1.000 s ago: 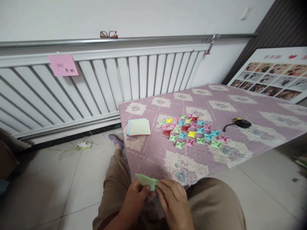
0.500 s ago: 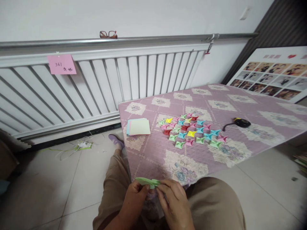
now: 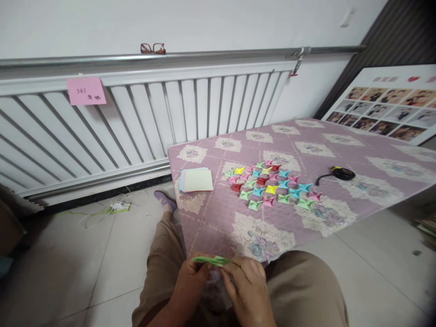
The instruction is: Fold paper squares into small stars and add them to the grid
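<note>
Over the near edge of the table, a partly folded piece of light green paper (image 3: 211, 260) is pinched between both hands. My left hand (image 3: 190, 281) is closed on its left end, thumb below. Closed on the right end is my right hand (image 3: 247, 284), its fingers bent round the paper. Seen nearly edge-on, the paper looks thin, and its exact folds cannot be made out. Beyond the hands, rows of small folded paper pieces (image 3: 271, 189) in green, pink, red, yellow and blue lie on the table. A stack of square paper sheets (image 3: 198, 180) rests to their left.
A purple flowered cloth (image 3: 218, 222) covers the table. A black object with a cord or strap (image 3: 342, 173) lies on its right. Behind are a white radiator (image 3: 200, 104) and a pipe holding glasses (image 3: 153, 48). A power strip (image 3: 120, 206) sits on the floor at left.
The green paper has tilted, so its broad left part now shows as a thin edge. Both hands stay in nearly the same place and keep hold of it.
</note>
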Available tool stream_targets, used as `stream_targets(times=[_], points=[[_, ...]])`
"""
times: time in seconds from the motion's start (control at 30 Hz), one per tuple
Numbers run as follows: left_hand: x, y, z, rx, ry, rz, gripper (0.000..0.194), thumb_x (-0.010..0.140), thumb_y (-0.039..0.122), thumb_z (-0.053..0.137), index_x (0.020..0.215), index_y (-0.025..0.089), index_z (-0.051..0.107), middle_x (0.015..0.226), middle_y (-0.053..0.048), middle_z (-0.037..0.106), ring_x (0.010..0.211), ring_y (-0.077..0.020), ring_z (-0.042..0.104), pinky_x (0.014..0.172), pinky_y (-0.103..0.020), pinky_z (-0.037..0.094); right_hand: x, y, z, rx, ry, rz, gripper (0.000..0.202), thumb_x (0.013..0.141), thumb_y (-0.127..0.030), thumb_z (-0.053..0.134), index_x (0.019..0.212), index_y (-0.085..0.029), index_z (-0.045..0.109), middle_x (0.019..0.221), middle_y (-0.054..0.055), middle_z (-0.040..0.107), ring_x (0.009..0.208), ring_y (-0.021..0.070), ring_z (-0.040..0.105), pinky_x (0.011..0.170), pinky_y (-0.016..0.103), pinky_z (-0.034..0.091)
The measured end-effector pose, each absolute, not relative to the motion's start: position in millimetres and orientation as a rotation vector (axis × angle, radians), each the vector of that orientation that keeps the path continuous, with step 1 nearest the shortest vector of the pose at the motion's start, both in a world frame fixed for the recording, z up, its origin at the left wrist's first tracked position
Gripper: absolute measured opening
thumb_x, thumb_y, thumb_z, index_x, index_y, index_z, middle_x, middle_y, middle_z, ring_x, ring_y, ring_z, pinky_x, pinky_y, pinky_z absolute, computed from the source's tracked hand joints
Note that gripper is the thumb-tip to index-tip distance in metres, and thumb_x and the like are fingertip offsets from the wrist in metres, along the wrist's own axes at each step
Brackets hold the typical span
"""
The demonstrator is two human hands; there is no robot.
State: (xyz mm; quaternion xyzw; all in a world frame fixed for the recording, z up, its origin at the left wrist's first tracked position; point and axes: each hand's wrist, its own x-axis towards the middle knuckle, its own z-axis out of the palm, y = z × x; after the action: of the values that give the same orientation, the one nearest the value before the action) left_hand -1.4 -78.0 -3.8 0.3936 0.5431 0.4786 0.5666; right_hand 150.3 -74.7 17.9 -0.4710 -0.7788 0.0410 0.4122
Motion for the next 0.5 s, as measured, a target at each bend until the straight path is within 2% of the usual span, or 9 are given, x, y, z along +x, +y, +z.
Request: stream_targets(times=[0.17,0.3,0.4,0.5], points=[[-4.5,-79.4,-0.8,0.968,1.287,1.134,0.014,0.075,0.029,0.062,0.081,0.017,0.068,0.086,-0.005,0.07,0.07,-0.0156,0.058,0.068,-0.027,0.046,148.6,-74.7,23.5,-1.217,-1.961,0.128,0.022,0.093,-0.028,0.045,0.08,-0.025,0.062,0.075,-0.001,0.062,0.074,0.0166,0.052,0.076,0.033,0.03],[-5.4,-79.7,-0.5,0.971,1.257,1.159,0.011,0.07,0.02,0.062,0.08,0.018,0.067,0.094,-0.006,0.07,0.086,-0.0201,0.061,0.078,-0.029,0.047,147.9,-75.3,24.3,-1.26,-1.964,0.12,0.027,0.095,-0.029,0.041,0.076,-0.024,0.06,0.073,0.0,0.061,0.073,0.017,0.05,0.075,0.033,0.029],[-5.5,-79.4,0.7,0.998,1.284,1.155,0.012,0.069,0.017,0.061,0.079,0.018,0.067,0.093,-0.006,0.071,0.089,-0.0208,0.061,0.081,-0.029,0.045,148.0,-75.9,23.1,-1.283,-1.986,0.12,0.028,0.095,-0.028,0.04,0.076,-0.024,0.06,0.072,0.0,0.061,0.072,0.0174,0.05,0.074,0.033,0.029],[-6.7,-78.6,0.3,1.041,1.337,1.114,0.015,0.072,0.019,0.057,0.082,0.018,0.068,0.088,-0.005,0.07,0.085,-0.0199,0.061,0.077,-0.029,0.045,148.4,-76.1,21.8,-1.275,-1.992,0.115,0.027,0.095,-0.027,0.04,0.079,-0.025,0.061,0.075,0.0,0.062,0.074,0.0177,0.051,0.076,0.034,0.028]])
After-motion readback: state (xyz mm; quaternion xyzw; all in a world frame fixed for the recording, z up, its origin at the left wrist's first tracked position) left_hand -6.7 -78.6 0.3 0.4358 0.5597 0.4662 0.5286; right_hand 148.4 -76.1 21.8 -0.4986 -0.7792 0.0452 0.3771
